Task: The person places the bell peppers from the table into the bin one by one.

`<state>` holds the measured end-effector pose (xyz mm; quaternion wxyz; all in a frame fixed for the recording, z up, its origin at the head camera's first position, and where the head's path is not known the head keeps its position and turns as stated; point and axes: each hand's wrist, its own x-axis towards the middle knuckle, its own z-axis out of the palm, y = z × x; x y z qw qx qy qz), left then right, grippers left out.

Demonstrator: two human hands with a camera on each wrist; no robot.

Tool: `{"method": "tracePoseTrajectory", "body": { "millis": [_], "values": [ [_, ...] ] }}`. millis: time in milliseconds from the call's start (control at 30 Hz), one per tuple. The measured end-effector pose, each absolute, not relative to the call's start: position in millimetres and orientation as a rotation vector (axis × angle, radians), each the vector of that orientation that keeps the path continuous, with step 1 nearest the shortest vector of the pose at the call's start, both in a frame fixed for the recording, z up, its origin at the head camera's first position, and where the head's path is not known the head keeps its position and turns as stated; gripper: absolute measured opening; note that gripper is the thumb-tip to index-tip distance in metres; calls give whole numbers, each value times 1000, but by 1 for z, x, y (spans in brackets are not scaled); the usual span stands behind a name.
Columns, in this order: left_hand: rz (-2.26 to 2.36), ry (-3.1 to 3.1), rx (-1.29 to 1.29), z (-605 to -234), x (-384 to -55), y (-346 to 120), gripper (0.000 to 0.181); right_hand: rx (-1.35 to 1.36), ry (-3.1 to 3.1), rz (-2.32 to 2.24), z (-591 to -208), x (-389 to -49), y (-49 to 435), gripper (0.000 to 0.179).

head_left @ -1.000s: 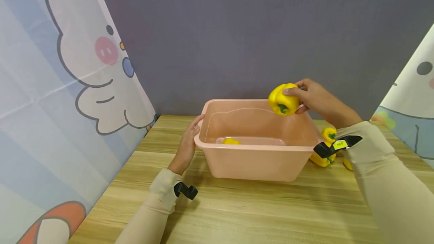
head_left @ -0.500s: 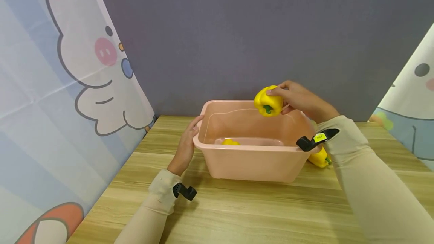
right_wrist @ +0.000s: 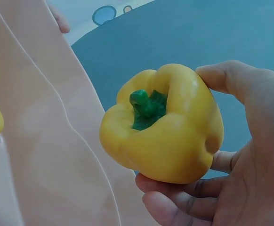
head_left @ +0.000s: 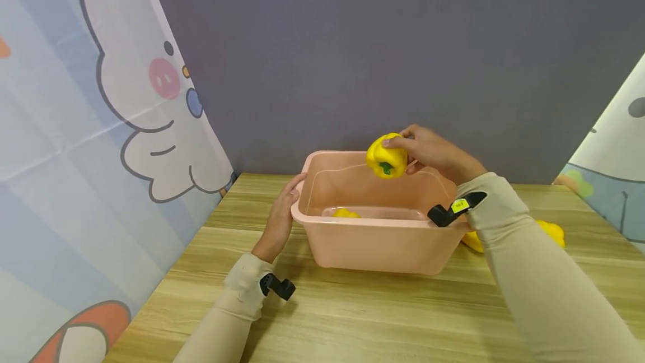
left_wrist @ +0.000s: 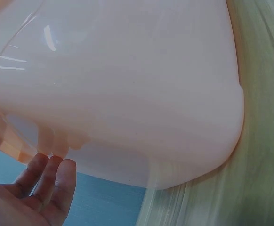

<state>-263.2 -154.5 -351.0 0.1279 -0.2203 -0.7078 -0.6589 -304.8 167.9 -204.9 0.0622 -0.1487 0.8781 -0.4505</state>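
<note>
Our left hand (head_left: pixel 277 220) grips the tub (head_left: pixel 375 246) by its left rim. Farther back, our right hand (head_left: pixel 428 150) — fingers clamped on a yellow pepper (head_left: pixel 380 152) — has carried it leftward above the tub, so it seems better centred over the inside.

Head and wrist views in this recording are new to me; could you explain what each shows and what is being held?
There is no machine: each grip is a person's bare hand. The wide picture comes from a camera worn on the head, looking forward and down. The other two come from cameras on the wrists, each watching its own hand.

On the wooden table stands a pink tub. The left grip touches the tub's left end. The right grip pinches a yellow pepper, held up, it seems, over the tub. Another pepper lies inside. More yellow shapes, probably peppers, show right of the tub, partly hidden by the sleeve.
</note>
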Motion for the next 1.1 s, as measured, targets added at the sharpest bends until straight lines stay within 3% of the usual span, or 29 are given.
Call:
{"method": "tracePoseTrajectory", "body": {
  "millis": [1100],
  "values": [
    [-1907,-2043,-629,-350,-264,-149,53,-519,2627,-1214,-210,-309,149,76]
  ]
}}
